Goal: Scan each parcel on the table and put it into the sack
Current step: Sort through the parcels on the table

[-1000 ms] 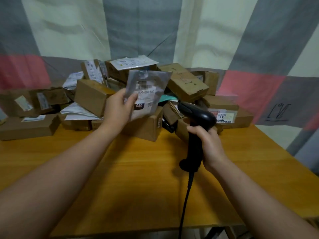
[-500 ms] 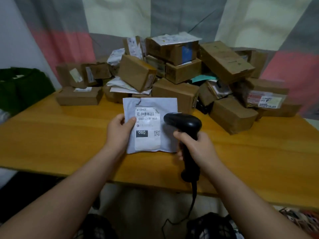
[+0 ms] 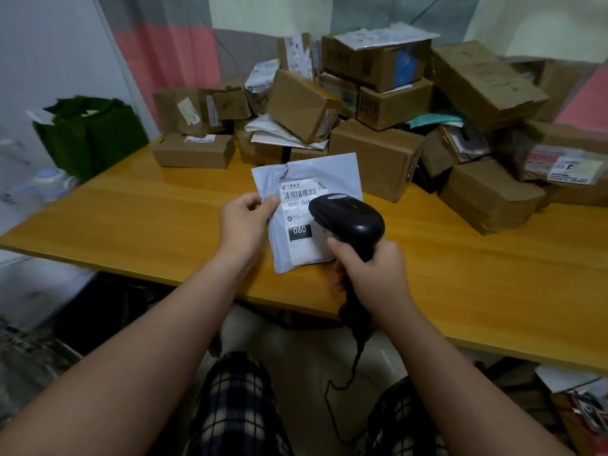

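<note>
From the head camera, the left hand (image 3: 245,225) pinches the left edge of a flat grey poly mailer (image 3: 329,169), thumb on its face just beside the white shipping label (image 3: 297,209), the other fingers hidden behind it. The mailer is held above the near part of the wooden bench (image 3: 148,218), its face turned up toward the camera; the label shows a barcode, the digits "060-06" and a black block reading "060".

The right hand (image 3: 375,278) is wrapped round the handle of a black handheld barcode scanner (image 3: 352,222). The scanner's head covers the right side of the label and points up and left toward the barcode. Whether the head touches the mailer cannot be told. Its cable (image 3: 348,376) hangs from the handle, below the bench edge, between the person's legs in checked trousers (image 3: 237,406).

Behind the mailer, a heap of cardboard parcels (image 3: 378,153) fills the far half of the bench, some stacked and tilted, with a few white and grey soft packets wedged among them. One small flat box (image 3: 194,151) lies at the left end of the heap.

A dark green sack (image 3: 88,133) stands off the far-left corner of the bench, against the white wall, with something white showing at its open top.
</note>
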Motion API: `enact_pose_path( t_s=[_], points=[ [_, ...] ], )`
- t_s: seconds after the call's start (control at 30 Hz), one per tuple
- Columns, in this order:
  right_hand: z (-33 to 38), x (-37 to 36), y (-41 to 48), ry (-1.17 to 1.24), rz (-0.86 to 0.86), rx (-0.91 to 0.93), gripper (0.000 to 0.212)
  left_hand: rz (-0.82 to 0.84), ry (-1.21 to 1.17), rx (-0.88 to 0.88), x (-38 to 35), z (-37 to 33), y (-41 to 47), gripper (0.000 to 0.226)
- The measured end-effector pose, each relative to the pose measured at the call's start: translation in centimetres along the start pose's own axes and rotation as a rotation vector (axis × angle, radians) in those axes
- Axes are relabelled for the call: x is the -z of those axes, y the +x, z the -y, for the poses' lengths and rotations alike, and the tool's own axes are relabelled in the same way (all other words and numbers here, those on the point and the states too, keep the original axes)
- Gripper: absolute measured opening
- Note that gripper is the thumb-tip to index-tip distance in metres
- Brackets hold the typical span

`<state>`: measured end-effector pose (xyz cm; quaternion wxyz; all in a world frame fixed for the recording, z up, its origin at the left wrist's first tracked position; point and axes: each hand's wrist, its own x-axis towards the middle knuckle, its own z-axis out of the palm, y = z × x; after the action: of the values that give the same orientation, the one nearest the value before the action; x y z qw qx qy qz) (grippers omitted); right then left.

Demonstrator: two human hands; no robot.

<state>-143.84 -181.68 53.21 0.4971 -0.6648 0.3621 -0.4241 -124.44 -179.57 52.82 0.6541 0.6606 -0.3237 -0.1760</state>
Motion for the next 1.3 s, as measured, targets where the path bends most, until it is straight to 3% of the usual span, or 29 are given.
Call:
enact_pose_path(
  t_s=[0.53, 0.8, 0.9, 1.1, 1.3],
  points=[
    [1.1, 0.7, -0.6, -0.054, 0.059, 0.001, 0.026, 0.025, -0.033, 0.040, 0.1, -0.7, -0.6, 0.009],
    [1.0, 0.9, -0.9, -0.134, 0.028, 0.033, 0.026, 0.055, -0.003, 0.021, 0.5, -0.4, -0.7, 0.013],
    [1.1, 0.8, -1.0, -0.143, 0.048, 0.035, 0.024, 0.044, 0.017, -0.023, 0.7, -0.4, -1.2, 0.027],
    [1.9, -1.7, -2.1, -0.065, 0.194, 0.050, 0.020, -0.098, 0.001, -0.178, 5.1, -3.0, -4.9, 0.013],
    [3.1, -9.9, -5.5, 0.028, 0.528, -0.015, 0.024, -0.429, -0.024, -0.181, 16.4, -3.5, -11.0, 0.014]
  ],
)
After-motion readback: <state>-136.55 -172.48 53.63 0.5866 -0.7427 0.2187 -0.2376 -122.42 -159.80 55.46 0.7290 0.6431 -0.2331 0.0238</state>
